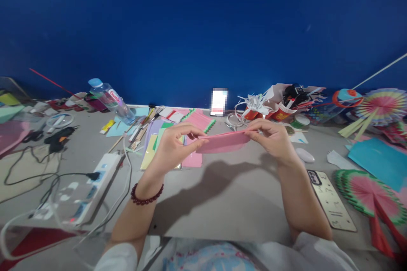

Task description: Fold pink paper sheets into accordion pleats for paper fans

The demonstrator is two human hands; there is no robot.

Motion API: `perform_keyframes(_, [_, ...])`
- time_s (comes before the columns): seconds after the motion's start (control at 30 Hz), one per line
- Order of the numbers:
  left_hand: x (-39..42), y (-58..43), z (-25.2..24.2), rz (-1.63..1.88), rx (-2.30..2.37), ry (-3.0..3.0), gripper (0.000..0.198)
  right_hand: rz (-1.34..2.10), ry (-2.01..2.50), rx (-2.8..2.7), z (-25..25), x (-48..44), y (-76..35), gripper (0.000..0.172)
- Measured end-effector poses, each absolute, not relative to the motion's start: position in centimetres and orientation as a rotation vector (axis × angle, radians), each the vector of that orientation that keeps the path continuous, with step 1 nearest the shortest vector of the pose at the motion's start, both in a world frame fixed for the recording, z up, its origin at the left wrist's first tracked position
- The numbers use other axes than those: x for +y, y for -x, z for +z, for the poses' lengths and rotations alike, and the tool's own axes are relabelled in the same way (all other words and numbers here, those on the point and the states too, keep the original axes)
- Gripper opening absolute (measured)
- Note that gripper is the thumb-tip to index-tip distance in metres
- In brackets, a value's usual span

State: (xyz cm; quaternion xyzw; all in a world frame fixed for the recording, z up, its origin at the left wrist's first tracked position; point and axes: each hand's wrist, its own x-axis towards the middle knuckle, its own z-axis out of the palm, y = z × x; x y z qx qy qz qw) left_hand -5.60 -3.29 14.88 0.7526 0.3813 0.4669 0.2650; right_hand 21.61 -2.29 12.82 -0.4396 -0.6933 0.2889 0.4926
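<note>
A folded pink sheet of paper [222, 142] is held above the grey table [229, 194] between both hands. My left hand [173, 146] pinches its left end, fingers closed over the fold. At the right end, my right hand [273, 135] grips it with thumb and fingers pressed together. A dark red bead bracelet [146, 197] circles my left wrist. The paper throws a shadow on the table below.
Coloured paper sheets [190, 129] lie behind the hands. A water bottle [111, 99] and a white power strip [92, 188] with cables are on the left. A phone [332, 199], folded paper fans [362, 192] and red cups [273, 112] are on the right. A blue wall stands behind.
</note>
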Motion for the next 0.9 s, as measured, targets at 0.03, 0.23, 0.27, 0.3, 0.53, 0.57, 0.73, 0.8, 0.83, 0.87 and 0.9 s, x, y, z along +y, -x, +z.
perform_keyframes(0.03, [-3.4, 5.5, 15.0, 1.295, 1.018, -2.017, 0.005, 0.707, 1.069, -1.691, 12.8, -2.2, -21.6, 0.012])
perform_keyframes(0.23, [-4.7, 4.7, 15.2, 1.416, 0.935, -1.929, 0.003, 0.719, 1.069, -1.813, 11.5, -1.3, -21.4, 0.014])
perform_keyframes(0.27, [-4.9, 4.5, 15.2, 1.417, 0.938, -1.938, 0.005, 0.715, 1.079, -1.829, 11.3, -1.1, -21.3, 0.014])
perform_keyframes(0.3, [-5.1, 4.3, 15.2, 1.416, 0.942, -1.955, 0.006, 0.711, 1.090, -1.842, 11.0, -0.9, -21.2, 0.015])
perform_keyframes(0.53, [-6.2, 3.4, 15.2, 1.456, 0.893, -2.205, 0.010, 0.703, 1.144, -1.926, 10.0, -0.4, -20.7, 0.018])
perform_keyframes(0.57, [-6.3, 3.3, 15.2, 1.455, 0.889, -2.229, 0.011, 0.713, 1.144, -1.932, 9.9, -0.3, -20.7, 0.019])
perform_keyframes(0.73, [-6.5, 2.9, 15.0, 1.453, 0.888, -2.270, 0.010, 0.764, 1.133, -1.954, 9.6, -0.1, -20.4, 0.019])
perform_keyframes(0.8, [-6.4, 2.8, 14.9, 1.457, 0.883, -2.284, 0.010, 0.768, 1.126, -1.959, 9.5, 0.0, -20.4, 0.020])
perform_keyframes(0.83, [-6.4, 2.8, 14.9, 1.458, 0.881, -2.291, 0.011, 0.768, 1.124, -1.961, 9.4, 0.0, -20.4, 0.020])
perform_keyframes(0.87, [-6.4, 2.8, 14.9, 1.459, 0.879, -2.299, 0.011, 0.768, 1.122, -1.962, 9.4, 0.0, -20.5, 0.020])
perform_keyframes(0.9, [-6.4, 2.8, 14.9, 1.461, 0.876, -2.307, 0.012, 0.767, 1.121, -1.963, 9.3, 0.1, -20.5, 0.020])
